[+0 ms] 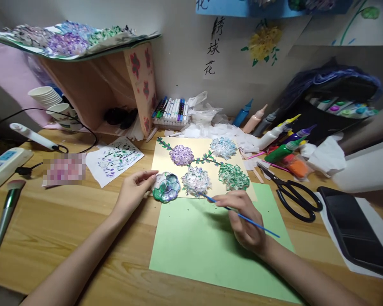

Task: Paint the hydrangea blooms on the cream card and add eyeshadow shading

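Observation:
Between the thumb and fingers of my left hand (pixel 134 189) is the edge of a flower-shaped palette (pixel 166 187) smeared with green, purple and white paint. My right hand (pixel 245 219) is closed round a thin blue paintbrush (pixel 252 222). The brush tip points at the lower edge of a white-pink textured flower (pixel 196 181). That flower is on a cream sheet (pixel 161 158), along with a purple flower (pixel 181 155), a blue one (pixel 223 148) and a green one (pixel 234 177), with a leafy painted stem. Under my right hand lies a green sheet (pixel 191 246).
Black scissors (pixel 295 195) and a dark phone (pixel 357 225) lie at the right. Paint bottles (pixel 284 151), crumpled tissues (pixel 198 129) and markers (pixel 170 111) line the back. A wide brush (pixel 8 219), power strip (pixel 8 165) and painted white paper (pixel 115 159) are at the left.

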The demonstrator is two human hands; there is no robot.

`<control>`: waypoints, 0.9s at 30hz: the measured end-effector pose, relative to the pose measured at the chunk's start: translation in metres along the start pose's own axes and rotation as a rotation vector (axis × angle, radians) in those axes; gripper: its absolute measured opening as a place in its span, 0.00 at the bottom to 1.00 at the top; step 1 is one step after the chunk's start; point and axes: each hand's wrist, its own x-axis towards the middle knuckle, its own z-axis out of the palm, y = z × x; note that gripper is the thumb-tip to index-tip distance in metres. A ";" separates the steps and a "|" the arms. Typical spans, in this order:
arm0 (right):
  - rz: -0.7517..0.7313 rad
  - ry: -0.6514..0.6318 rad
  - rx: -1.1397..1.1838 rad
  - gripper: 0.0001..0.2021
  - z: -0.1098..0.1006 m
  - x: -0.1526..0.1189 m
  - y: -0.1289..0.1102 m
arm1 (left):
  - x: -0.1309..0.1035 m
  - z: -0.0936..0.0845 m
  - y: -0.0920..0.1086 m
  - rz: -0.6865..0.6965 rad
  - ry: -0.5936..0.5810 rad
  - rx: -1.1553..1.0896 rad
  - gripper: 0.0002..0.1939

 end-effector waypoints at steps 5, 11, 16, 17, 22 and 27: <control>-0.067 -0.117 -0.061 0.15 0.022 0.013 -0.013 | -0.003 -0.003 0.000 0.039 -0.021 -0.013 0.22; -0.083 -0.112 -0.137 0.16 0.034 0.024 -0.013 | -0.006 -0.003 0.002 0.063 -0.030 -0.042 0.20; -0.081 -0.079 -0.044 0.14 0.035 0.018 -0.011 | -0.005 -0.003 0.001 0.084 -0.018 -0.045 0.17; -0.078 -0.076 -0.028 0.13 0.035 0.017 -0.010 | -0.006 -0.003 0.001 0.091 -0.016 -0.047 0.16; -0.003 -0.137 -0.027 0.12 0.037 0.017 -0.009 | -0.009 -0.001 0.003 0.123 -0.014 -0.041 0.14; 0.036 -0.181 0.006 0.11 0.038 0.018 -0.011 | -0.011 0.000 0.003 0.192 -0.010 -0.026 0.13</control>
